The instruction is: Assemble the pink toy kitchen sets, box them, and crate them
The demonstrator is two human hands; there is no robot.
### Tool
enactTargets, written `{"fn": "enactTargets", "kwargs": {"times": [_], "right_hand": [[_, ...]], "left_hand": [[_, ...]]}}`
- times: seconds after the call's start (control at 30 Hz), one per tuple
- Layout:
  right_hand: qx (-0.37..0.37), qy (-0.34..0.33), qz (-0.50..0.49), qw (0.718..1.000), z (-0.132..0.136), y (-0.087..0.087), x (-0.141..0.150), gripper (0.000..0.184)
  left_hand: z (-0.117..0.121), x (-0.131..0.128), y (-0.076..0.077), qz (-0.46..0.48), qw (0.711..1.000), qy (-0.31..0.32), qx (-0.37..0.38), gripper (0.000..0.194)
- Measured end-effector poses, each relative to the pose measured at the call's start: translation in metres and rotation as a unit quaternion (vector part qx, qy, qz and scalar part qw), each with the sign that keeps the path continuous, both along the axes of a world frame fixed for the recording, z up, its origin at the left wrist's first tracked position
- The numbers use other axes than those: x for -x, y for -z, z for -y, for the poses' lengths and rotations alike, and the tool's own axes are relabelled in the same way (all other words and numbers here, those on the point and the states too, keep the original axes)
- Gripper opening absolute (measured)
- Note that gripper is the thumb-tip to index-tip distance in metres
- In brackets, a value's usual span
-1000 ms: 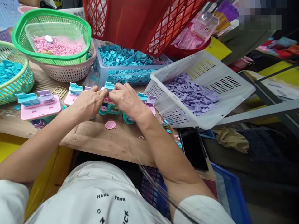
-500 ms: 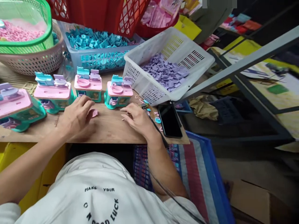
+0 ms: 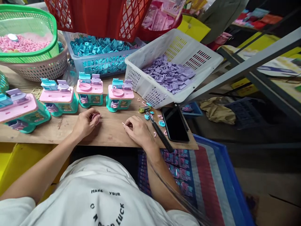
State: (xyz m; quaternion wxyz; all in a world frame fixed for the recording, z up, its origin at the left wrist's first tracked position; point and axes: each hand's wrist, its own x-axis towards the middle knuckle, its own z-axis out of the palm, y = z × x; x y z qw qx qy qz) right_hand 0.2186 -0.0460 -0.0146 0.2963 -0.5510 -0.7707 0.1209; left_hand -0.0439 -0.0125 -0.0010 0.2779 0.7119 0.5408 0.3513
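My left hand point(image 3: 86, 123) rests on the wooden table point(image 3: 108, 133), its fingers curled round a small round pink disc point(image 3: 95, 116). My right hand point(image 3: 138, 130) lies beside it, fingertips pinched on a tiny pink piece point(image 3: 123, 124) at the table surface. Behind the hands stands a row of pink-and-teal toy units point(image 3: 90, 91), point(image 3: 119, 95), point(image 3: 58, 95), each with blue and purple parts on top. A larger unit point(image 3: 20, 110) sits at the far left.
A white basket of purple pieces point(image 3: 172, 67), a blue tray of teal pieces point(image 3: 101, 55), a green basket of pink pieces point(image 3: 28, 37) and a red crate point(image 3: 101, 15) line the back. A screwdriver point(image 3: 158, 131), a black phone point(image 3: 175, 124) and loose small parts lie at right.
Both hands have come off the middle toy unit and dropped to the table. My left hand has picked up the pink disc; my right has pinched a tiny piece. The camera view has shifted right.
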Motion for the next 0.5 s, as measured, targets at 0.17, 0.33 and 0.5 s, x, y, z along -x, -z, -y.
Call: {"fn": "enactTargets", "kwargs": {"times": [0.17,0.33,0.5], "right_hand": [[0.029,-0.004,-0.206,0.978,0.008,-0.013,0.038,0.018],[0.02,0.007,-0.298,0.954,0.007,-0.024,0.075,0.019],[0.03,0.007,-0.304,0.952,0.006,-0.024,0.081,0.018]], "left_hand": [[0.008,-0.013,0.002,0.283,0.943,-0.01,0.177,0.054],[0.014,-0.023,0.002,0.288,0.949,-0.008,0.128,0.046],[0.021,-0.027,0.003,0.201,0.979,-0.016,0.014,0.024]]}}
